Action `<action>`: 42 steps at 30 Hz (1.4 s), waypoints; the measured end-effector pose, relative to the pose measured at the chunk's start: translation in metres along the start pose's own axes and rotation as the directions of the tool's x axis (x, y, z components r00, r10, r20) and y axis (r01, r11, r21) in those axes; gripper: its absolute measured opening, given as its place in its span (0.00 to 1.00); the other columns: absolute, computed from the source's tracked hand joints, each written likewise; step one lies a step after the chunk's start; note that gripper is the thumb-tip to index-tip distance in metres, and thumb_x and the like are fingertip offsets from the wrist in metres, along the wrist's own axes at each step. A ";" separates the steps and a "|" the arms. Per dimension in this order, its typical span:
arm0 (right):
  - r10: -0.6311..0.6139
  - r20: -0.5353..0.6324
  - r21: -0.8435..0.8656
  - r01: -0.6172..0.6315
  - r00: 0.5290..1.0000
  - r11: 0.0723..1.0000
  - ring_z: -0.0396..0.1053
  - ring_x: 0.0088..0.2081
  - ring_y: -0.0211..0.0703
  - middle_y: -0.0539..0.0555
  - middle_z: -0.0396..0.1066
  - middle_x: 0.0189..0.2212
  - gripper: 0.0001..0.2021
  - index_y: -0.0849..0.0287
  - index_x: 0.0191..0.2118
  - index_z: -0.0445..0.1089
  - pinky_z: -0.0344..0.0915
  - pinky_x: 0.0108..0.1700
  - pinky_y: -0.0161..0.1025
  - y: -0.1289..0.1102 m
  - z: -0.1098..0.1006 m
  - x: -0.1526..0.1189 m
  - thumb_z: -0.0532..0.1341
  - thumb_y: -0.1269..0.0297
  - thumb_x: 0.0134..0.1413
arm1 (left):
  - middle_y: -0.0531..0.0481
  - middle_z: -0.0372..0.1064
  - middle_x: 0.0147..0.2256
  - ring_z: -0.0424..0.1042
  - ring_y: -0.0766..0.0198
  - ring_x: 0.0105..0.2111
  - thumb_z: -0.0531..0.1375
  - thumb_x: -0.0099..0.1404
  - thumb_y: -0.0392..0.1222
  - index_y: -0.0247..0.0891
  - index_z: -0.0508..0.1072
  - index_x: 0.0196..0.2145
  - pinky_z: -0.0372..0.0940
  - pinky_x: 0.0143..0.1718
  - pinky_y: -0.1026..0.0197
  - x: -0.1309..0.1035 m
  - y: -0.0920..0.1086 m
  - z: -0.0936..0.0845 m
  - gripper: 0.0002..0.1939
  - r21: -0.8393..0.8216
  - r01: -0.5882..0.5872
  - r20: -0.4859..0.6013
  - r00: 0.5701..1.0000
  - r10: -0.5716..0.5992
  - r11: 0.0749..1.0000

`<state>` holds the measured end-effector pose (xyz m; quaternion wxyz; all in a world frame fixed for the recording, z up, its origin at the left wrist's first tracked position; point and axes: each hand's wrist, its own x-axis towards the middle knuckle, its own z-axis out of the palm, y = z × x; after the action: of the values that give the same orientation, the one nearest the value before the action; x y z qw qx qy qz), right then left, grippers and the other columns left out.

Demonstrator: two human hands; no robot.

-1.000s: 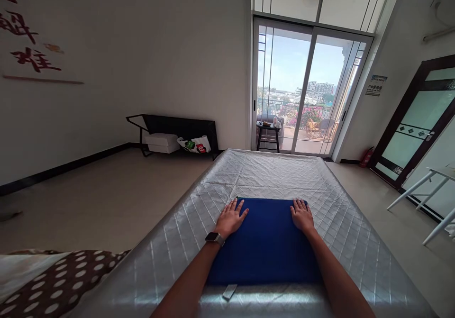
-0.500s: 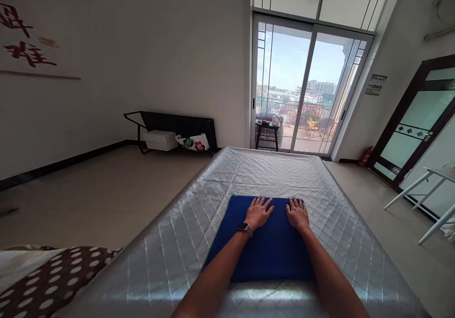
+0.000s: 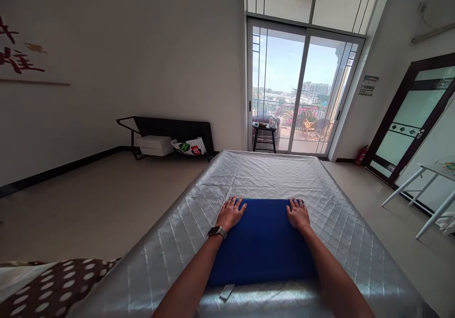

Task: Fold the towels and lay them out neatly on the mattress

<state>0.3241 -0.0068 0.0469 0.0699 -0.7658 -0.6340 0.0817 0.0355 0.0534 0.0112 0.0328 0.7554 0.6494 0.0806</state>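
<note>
Palms [image 3: 230, 213] flat, fingers [image 3: 295, 206] slightly spread on smooth blue rectangular fabric [image 3: 266, 242], silvery diamond-quilted cover [image 3: 177, 242] beneath.

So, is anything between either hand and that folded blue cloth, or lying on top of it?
Nothing visible is in the way: the left hand and the right hand both lie flat on the blue cloth, near its far corners. Between them its surface looks bare.

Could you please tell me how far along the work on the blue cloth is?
The blue cloth already lies flat on the quilted silver cover. The left hand and right hand rest near its far corners. Perhaps only light smoothing remains, since its visible surface looks even.
</note>
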 end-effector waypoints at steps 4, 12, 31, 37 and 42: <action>0.000 0.000 -0.019 0.000 1.000 1.000 0.39 0.72 0.48 0.50 0.47 0.72 0.29 0.52 0.72 0.47 0.38 0.70 0.48 0.002 0.003 0.001 0.41 0.52 0.70 | 0.41 0.51 0.69 0.50 0.50 0.69 0.39 0.73 0.59 0.41 0.58 0.68 0.46 0.68 0.45 0.000 -0.001 0.003 0.34 -0.009 -0.009 -0.012 1.000 0.009 1.000; -0.003 -0.005 -0.028 0.003 1.000 1.000 0.38 0.72 0.48 0.50 0.48 0.72 0.29 0.52 0.72 0.47 0.38 0.70 0.48 0.004 0.007 0.003 0.41 0.53 0.70 | 0.41 0.53 0.69 0.51 0.50 0.69 0.40 0.73 0.58 0.40 0.59 0.67 0.47 0.67 0.44 -0.001 0.000 0.006 0.33 -0.023 -0.007 -0.053 0.999 0.006 1.000; -0.002 -0.009 -0.018 0.002 1.000 1.000 0.39 0.72 0.49 0.51 0.46 0.72 0.29 0.55 0.72 0.48 0.38 0.70 0.48 0.002 0.003 0.000 0.42 0.54 0.70 | 0.40 0.50 0.69 0.49 0.50 0.69 0.42 0.73 0.57 0.39 0.58 0.68 0.46 0.68 0.46 0.000 -0.003 0.004 0.33 -0.007 -0.026 0.003 1.000 0.026 1.000; -0.016 0.000 0.008 0.016 1.000 1.000 0.39 0.72 0.49 0.52 0.48 0.72 0.29 0.55 0.72 0.48 0.38 0.70 0.48 0.000 -0.001 -0.001 0.41 0.54 0.69 | 0.39 0.55 0.68 0.53 0.46 0.68 0.42 0.74 0.55 0.39 0.60 0.67 0.51 0.66 0.40 0.010 -0.011 -0.010 0.31 -0.026 -0.065 0.043 0.997 0.066 0.998; -0.013 0.001 0.045 0.013 1.000 0.999 0.39 0.72 0.50 0.52 0.47 0.72 0.30 0.55 0.72 0.48 0.39 0.69 0.49 -0.001 -0.002 -0.002 0.42 0.53 0.69 | 0.36 0.54 0.68 0.51 0.45 0.69 0.44 0.74 0.54 0.35 0.58 0.67 0.49 0.67 0.38 -0.004 0.005 -0.027 0.31 -0.021 -0.153 -0.038 0.988 0.153 0.988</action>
<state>0.3234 -0.0091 0.0495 0.0872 -0.7598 -0.6371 0.0958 0.0355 0.0468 0.0382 0.0240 0.8010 0.5890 0.1042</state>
